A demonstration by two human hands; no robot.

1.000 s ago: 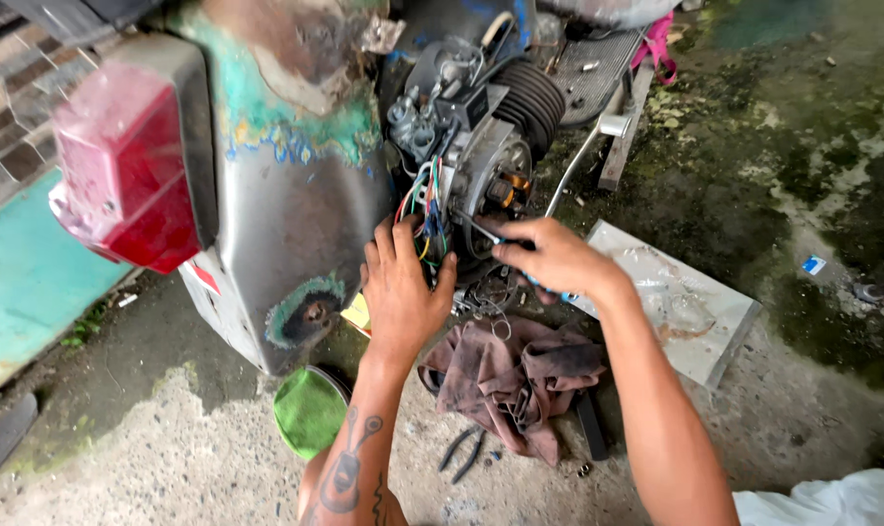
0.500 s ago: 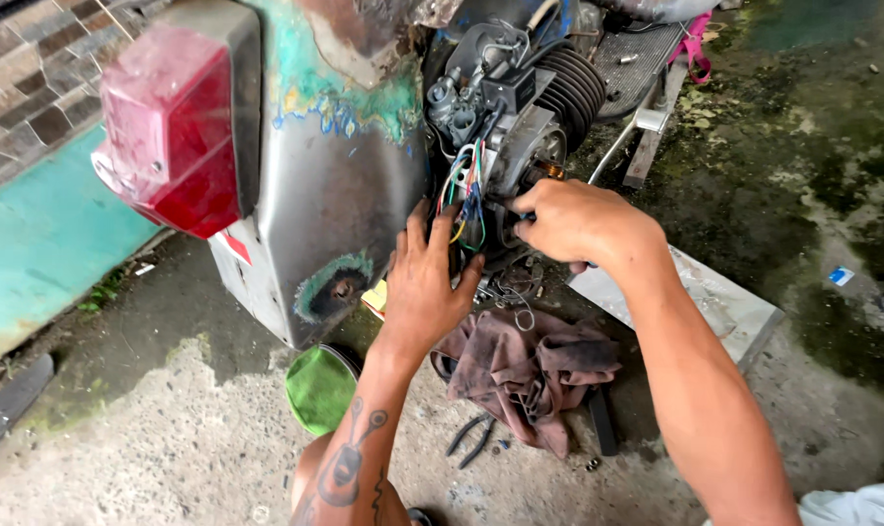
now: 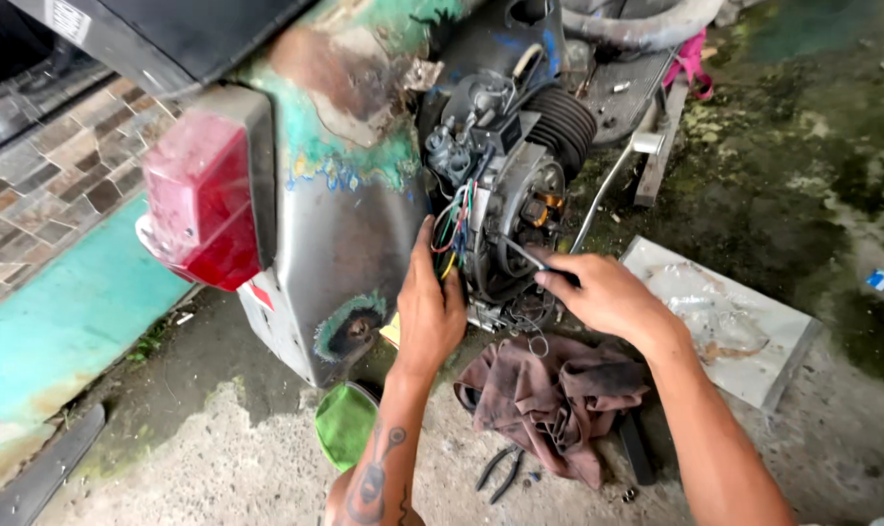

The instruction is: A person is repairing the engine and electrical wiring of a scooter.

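While I am bracing my left hand (image 3: 430, 317), fingers spread, against the wire bundle (image 3: 454, 226) at the engine's (image 3: 520, 209) left edge | right hand (image 3: 607, 292) is pinching a thin screwdriver (image 3: 526, 255), tip in the flywheel housing | I am judging: keeping it square, wires clear.

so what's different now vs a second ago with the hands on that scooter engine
The right hand has drawn back a little from the engine, so the thin tool it holds now shows, its tip on the round engine cover. The left hand stays at the coloured wires. The brown rag, pliers, green lid and red tail light lie as before.
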